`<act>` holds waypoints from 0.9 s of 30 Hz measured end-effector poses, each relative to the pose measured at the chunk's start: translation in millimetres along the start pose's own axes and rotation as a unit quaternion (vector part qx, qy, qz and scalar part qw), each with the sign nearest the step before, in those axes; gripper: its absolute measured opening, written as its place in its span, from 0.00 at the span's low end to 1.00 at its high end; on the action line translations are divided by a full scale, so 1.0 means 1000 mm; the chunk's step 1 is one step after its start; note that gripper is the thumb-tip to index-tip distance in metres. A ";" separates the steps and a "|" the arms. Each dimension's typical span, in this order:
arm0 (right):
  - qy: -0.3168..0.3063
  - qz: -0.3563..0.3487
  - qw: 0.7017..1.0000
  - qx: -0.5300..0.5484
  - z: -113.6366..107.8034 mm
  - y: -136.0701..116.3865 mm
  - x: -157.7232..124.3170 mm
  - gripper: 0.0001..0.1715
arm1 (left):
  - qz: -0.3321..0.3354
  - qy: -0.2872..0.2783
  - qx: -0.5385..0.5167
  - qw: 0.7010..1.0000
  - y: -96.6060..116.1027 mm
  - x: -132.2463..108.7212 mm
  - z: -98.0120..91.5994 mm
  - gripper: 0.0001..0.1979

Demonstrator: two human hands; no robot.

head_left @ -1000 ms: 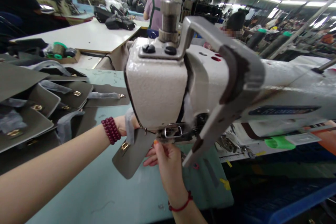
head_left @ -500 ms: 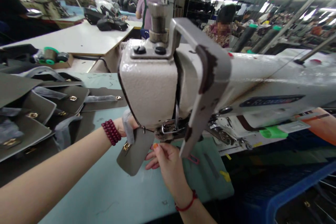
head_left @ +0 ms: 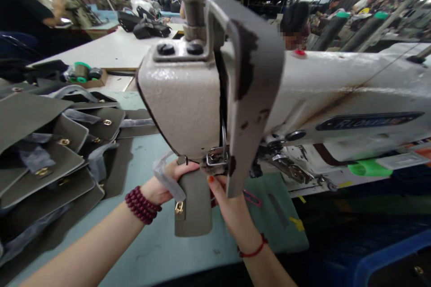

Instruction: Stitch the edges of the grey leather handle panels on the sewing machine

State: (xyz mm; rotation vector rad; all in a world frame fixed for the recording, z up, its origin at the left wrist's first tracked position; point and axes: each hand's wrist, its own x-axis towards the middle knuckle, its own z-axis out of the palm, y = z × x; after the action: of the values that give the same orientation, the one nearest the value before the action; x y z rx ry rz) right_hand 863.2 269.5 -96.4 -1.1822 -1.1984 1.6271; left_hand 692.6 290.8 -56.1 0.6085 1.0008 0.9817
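Observation:
A grey leather-like bag panel (head_left: pixel 197 215) with a gold clasp (head_left: pixel 179 207) and a film-wrapped strap (head_left: pixel 168 178) lies under the head of a white sewing machine (head_left: pixel 182 103). At its left edge, my left hand (head_left: pixel 168 181) grips the panel near the needle area, thumb on top. My right hand (head_left: pixel 230 204) pinches the opposite edge, with the thumb above and the other fingers mostly hidden below. The panel's far end disappears beneath the machine head. A grey metal bracket (head_left: pixel 249 98) partly covers my right hand.
Similar grey panels (head_left: pixel 72 134) with gold clasps are heaped on the left of the pale green table (head_left: pixel 151 251). Pink scissors or a pink loop (head_left: pixel 252 198) lies right of my hand. A blue crate (head_left: pixel 380 255) stands at lower right. Other people work behind.
The panel has turned straighter and shifted right beneath the machine. My right hand has closed onto its right edge, and my left thumb now shows on top. The camera view has shifted.

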 end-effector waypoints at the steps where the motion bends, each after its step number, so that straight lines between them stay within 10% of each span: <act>1: -0.002 -0.003 1.000 -0.007 -0.001 0.000 0.001 0.26 | -0.009 0.010 -0.007 1.000 -0.005 -0.002 0.001 0.19; 27: 0.005 -0.030 0.995 -0.099 0.003 -0.014 -0.002 0.22 | 0.055 -0.021 0.021 0.998 -0.002 -0.009 0.013 0.07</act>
State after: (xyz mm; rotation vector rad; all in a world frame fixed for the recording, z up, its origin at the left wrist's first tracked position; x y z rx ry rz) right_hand 862.1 270.2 -81.5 -1.2615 -1.4007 1.4815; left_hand 703.5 282.3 -48.7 0.7219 0.9605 1.0434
